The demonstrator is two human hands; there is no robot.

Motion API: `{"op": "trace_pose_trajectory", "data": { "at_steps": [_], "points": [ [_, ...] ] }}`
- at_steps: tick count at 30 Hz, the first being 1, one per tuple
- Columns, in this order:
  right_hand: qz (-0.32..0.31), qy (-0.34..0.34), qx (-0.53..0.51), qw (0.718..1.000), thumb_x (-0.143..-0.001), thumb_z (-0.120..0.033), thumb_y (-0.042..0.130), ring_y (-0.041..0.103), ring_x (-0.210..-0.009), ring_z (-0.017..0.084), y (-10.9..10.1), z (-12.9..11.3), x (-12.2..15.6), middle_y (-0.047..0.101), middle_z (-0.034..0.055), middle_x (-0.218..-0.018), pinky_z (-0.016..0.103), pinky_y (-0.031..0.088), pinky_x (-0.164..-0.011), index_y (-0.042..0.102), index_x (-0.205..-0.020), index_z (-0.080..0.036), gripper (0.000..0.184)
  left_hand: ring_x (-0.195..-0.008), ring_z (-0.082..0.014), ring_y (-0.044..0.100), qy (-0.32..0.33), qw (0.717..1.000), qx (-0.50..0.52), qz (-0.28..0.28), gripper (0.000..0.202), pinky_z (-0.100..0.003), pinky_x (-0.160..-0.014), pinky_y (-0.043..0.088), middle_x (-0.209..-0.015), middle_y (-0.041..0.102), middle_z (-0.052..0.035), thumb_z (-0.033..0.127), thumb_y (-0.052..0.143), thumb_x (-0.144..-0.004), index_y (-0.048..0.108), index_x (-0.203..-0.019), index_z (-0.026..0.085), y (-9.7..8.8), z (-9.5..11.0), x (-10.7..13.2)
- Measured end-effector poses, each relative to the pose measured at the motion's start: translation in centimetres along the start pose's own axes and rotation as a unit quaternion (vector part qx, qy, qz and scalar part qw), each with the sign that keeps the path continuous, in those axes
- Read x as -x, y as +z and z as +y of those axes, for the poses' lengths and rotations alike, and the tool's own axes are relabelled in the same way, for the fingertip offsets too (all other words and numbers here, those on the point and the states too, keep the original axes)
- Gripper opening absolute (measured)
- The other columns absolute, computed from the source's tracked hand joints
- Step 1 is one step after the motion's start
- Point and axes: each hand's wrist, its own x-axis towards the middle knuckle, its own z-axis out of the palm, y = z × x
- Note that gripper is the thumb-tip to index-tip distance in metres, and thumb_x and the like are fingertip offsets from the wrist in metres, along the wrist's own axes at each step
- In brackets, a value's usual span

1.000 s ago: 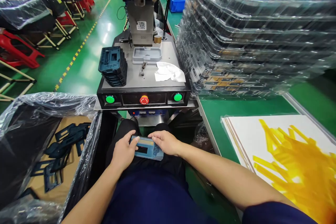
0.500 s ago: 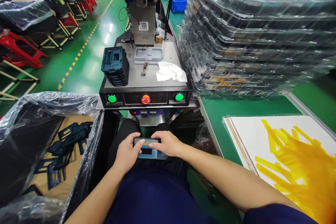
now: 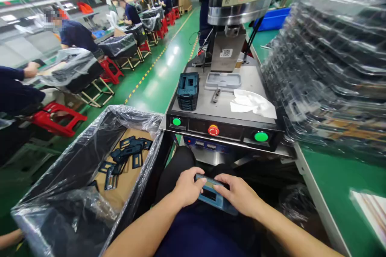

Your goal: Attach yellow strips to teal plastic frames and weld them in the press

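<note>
Both my hands hold a small blue plastic frame part (image 3: 212, 195) flat on my lap. My left hand (image 3: 186, 186) grips its left end, thumb on top. My right hand (image 3: 240, 193) covers its right end, fingers curled over it. Directly ahead stands a press machine (image 3: 224, 100) with two green buttons and a red stop button on its front panel. On its plate sit a stack of dark blue frames (image 3: 187, 90), a grey fixture nest (image 3: 223, 80) under the press head and a white cloth (image 3: 252, 103).
A plastic-lined bin (image 3: 90, 176) at my left holds several dark frames on cardboard. Tall stacks of clear trays (image 3: 328, 72) stand on the green table at right. Other people sit at stations at far left, with red stools along the green aisle.
The view has swung left and up, showing the aisle and co-workers. My hands stay on the blue part in my lap, which now lies tilted toward the right.
</note>
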Motion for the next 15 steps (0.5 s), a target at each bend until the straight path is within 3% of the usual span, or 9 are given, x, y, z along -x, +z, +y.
{"op": "trace_pose_trajectory", "data": {
  "at_steps": [2, 5, 9, 12, 15],
  "points": [
    [0.002, 0.0, 0.003, 1.0, -0.087, -0.042, 0.047, 0.062, -0.078, 0.019, -0.2, -0.3, 0.1, 0.069, 0.0008, -0.085, 0.028, 0.044, -0.071, 0.067, -0.091, -0.024, 0.027, -0.058, -0.0162, 0.062, -0.007, 1.0, 0.02, -0.011, 0.03, -0.027, -0.058, 0.046, -0.064, 0.061, 0.0018, 0.031, 0.055, -0.078, 0.062, -0.105, 0.021, 0.0, -0.2, -0.2],
    [0.012, 0.003, 0.013, 1.0, -0.086, -0.042, 0.047, 0.063, -0.081, 0.02, -0.2, -0.7, 0.3, 0.069, 0.0018, -0.088, 0.029, 0.045, -0.073, 0.068, -0.093, -0.024, 0.028, -0.057, -0.0154, 0.061, -0.007, 1.0, 0.025, 0.005, 0.026, -0.027, -0.056, 0.045, -0.069, 0.062, 0.0009, 0.031, 0.056, -0.076, 0.064, -0.098, 0.021, 0.0, 0.0, -0.2],
    [0.012, -0.017, -0.019, 1.0, -0.088, -0.043, 0.042, 0.063, -0.088, 0.022, 0.8, -0.4, -0.1, 0.069, 0.004, -0.093, 0.031, 0.047, -0.08, 0.068, -0.097, -0.022, 0.034, -0.072, -0.0198, 0.06, -0.001, 0.998, -0.017, 0.058, 0.031, -0.032, -0.068, 0.044, -0.079, 0.063, -0.002, 0.037, 0.066, -0.068, 0.063, -0.095, 0.022, 0.0, 0.7, 0.3],
    [-0.019, -0.036, -0.074, 0.996, -0.09, -0.042, 0.038, 0.062, -0.099, 0.022, 1.4, 0.3, -0.2, 0.068, 0.0064, -0.107, 0.032, 0.047, -0.089, 0.064, -0.113, -0.021, 0.041, -0.091, -0.0232, 0.057, 0.002, 0.994, -0.065, 0.09, 0.056, -0.033, -0.08, 0.042, -0.097, 0.063, -0.0049, 0.038, 0.078, -0.053, 0.058, -0.102, 0.021, 0.0, 0.7, 0.5],
    [-0.012, -0.021, -0.054, 0.998, -0.085, -0.039, 0.046, 0.055, -0.116, 0.024, 1.0, 0.0, 0.7, 0.057, 0.0114, -0.129, 0.035, 0.041, -0.102, 0.051, -0.134, -0.017, 0.054, -0.09, -0.0224, 0.057, 0.029, 0.995, -0.063, 0.076, 0.049, -0.033, -0.082, 0.043, -0.098, 0.063, -0.0055, 0.041, 0.071, -0.061, 0.057, -0.102, 0.02, -0.3, -0.3, 0.6]
  ]
}}
